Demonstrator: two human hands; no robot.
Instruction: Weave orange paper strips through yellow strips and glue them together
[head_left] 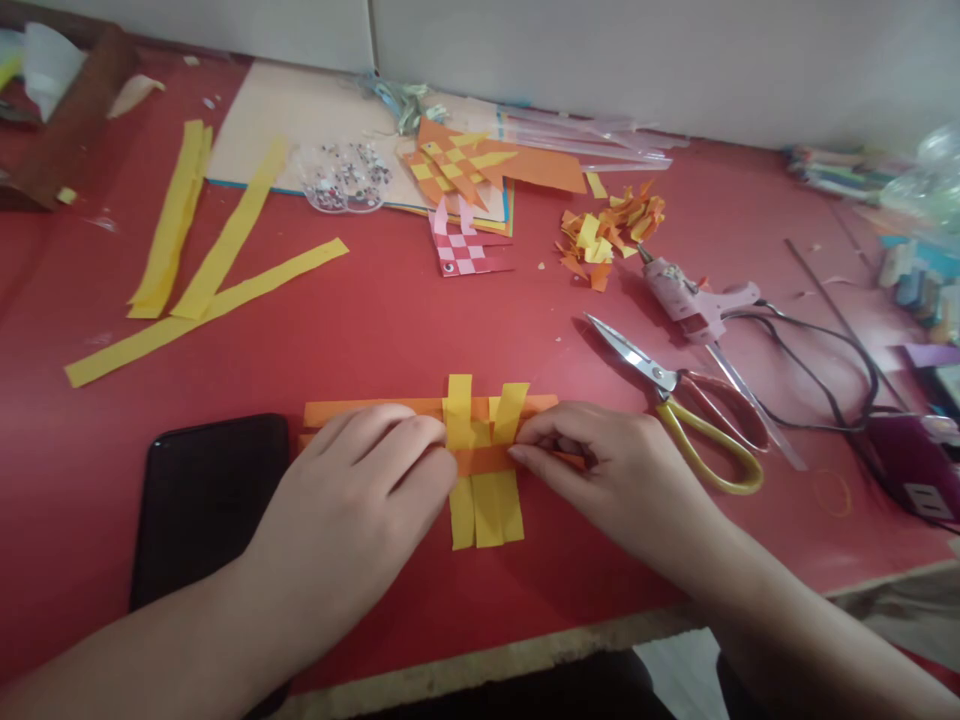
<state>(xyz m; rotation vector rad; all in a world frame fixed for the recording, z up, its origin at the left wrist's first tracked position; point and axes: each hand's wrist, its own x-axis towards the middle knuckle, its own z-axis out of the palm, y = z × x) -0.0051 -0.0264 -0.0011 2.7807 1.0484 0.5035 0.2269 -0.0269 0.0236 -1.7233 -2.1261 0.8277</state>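
A small weave of yellow paper strips (486, 510) crossed with orange paper strips (487, 461) lies on the red table in front of me. The yellow strips run up and down, the orange ones sideways. My left hand (375, 480) rests over the left part of the orange strips, its fingers curled down on them at the edge of the weave. At the right edge, thumb and forefinger of my right hand (600, 455) pinch the woven strips. Which single strip they grip is hard to see.
A black phone (214, 500) lies left, under my forearm. Scissors (667, 390) and a pink glue gun (697, 300) with its cord are right. Loose yellow strips (169, 230), paper scraps (600, 235), woven paper fish (465, 245) and rhinestones (345, 178) lie farther back.
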